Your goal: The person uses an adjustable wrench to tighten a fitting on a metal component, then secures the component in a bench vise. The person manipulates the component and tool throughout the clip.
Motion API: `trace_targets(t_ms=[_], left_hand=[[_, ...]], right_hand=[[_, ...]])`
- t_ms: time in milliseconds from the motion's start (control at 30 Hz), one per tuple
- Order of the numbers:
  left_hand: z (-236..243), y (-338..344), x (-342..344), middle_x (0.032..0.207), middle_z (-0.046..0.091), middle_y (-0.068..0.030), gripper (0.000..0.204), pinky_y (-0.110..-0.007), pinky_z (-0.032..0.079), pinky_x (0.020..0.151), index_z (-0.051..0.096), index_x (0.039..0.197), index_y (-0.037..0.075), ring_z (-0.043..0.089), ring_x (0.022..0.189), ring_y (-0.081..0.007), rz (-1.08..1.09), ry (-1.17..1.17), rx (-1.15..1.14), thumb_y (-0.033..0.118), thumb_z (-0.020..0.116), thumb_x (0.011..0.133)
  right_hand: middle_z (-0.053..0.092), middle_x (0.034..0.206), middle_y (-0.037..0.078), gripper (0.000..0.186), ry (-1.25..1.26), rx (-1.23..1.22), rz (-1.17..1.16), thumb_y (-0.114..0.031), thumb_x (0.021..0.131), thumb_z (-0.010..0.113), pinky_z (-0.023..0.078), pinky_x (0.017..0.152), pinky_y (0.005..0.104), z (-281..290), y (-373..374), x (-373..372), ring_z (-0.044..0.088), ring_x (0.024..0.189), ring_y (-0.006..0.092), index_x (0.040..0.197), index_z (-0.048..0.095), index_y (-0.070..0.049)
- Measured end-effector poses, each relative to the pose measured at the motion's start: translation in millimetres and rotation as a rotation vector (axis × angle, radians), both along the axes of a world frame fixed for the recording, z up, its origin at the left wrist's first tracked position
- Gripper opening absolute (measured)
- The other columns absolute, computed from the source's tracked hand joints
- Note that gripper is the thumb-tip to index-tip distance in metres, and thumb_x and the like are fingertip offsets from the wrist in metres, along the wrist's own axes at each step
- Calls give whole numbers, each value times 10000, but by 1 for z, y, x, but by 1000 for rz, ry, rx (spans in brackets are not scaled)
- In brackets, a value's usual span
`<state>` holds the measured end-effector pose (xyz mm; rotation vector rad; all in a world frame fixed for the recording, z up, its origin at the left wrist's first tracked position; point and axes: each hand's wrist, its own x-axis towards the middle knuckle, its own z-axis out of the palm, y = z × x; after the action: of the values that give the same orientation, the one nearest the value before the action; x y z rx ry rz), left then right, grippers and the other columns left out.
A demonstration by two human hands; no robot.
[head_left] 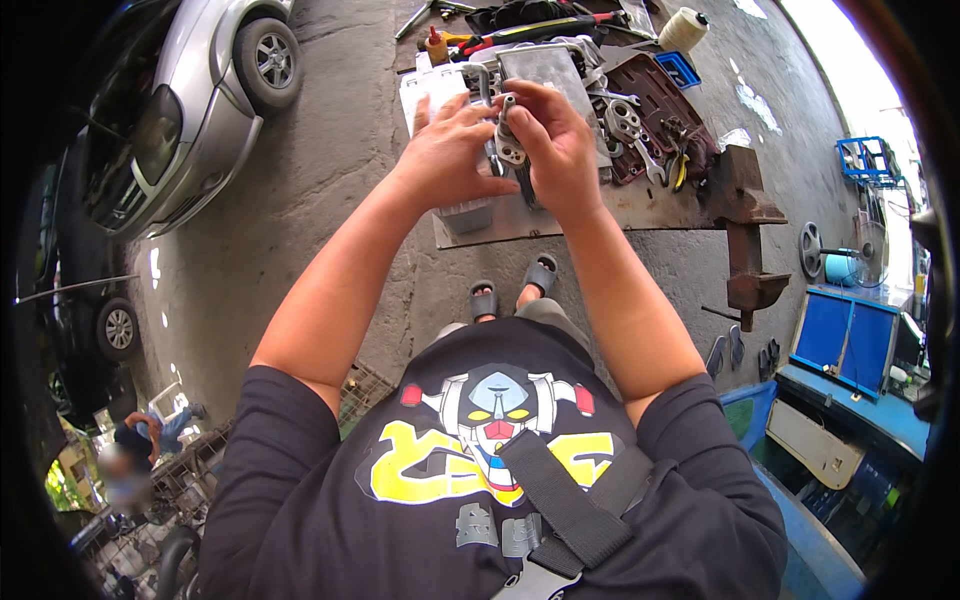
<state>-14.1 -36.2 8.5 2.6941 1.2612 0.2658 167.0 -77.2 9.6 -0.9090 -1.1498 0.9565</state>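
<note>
Right hand [565, 150] has a grey, holed metal part [510, 150] pinched, upper centre of frame. Left hand [445, 155] is loosely spread beside it, kinda blocking the white plastic container [424, 88]. Rusty brown metal vise [745, 245] right of centre, silver car [205, 110] upper left. Black T-shirt [320, 490] has chunky yellow lettering.

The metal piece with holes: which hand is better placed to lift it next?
Right, I think: the right hand has the metal piece pinched in its grip; the left hand is spread open beside it.

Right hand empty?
No, the right hand holds a grey metal part with round holes.
</note>
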Motion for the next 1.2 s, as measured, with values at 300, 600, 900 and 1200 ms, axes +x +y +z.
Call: trace_targets(t_ms=[300, 600, 900, 1200], left_hand=[[0, 13, 16, 1526, 674, -73, 678, -606, 184, 1366, 690, 1469, 179, 465, 1577, -288, 3, 36, -42, 489, 805, 877], [3, 11, 17, 1554, 637, -48, 653, -602, 167, 1363, 640, 1503, 223, 428, 1598, -278, 12, 62, -97, 495, 757, 921], [2, 8, 15, 1543, 664, -38, 614, -604, 160, 1363, 668, 1488, 235, 426, 1602, -279, 7, 122, -77, 444, 748, 917], [1, 8, 12, 1533, 673, -49, 529, -575, 130, 1379, 718, 1428, 227, 387, 1627, -293, 28, 111, -110, 408, 708, 931]], right_hand=[[776, 904, 16, 259, -38, -75, 225, -278, 1060, 783, 533, 784, 268, -7, 28, -6, 651, 850, 77, 1039, 803, -21], [642, 674, -7, 482, -275, -208, 157, -439, 1065, 787, 478, 622, 306, 4, 29, -8, 539, 677, 80, 847, 756, -11], [561, 647, -49, 514, -212, -148, 186, -409, 1105, 742, 387, 589, 289, -3, 27, -12, 469, 647, 52, 752, 663, -44], [557, 634, -30, 482, -162, -216, 223, -397, 1092, 759, 376, 551, 316, 2, 21, -15, 461, 646, 62, 836, 717, 9]])
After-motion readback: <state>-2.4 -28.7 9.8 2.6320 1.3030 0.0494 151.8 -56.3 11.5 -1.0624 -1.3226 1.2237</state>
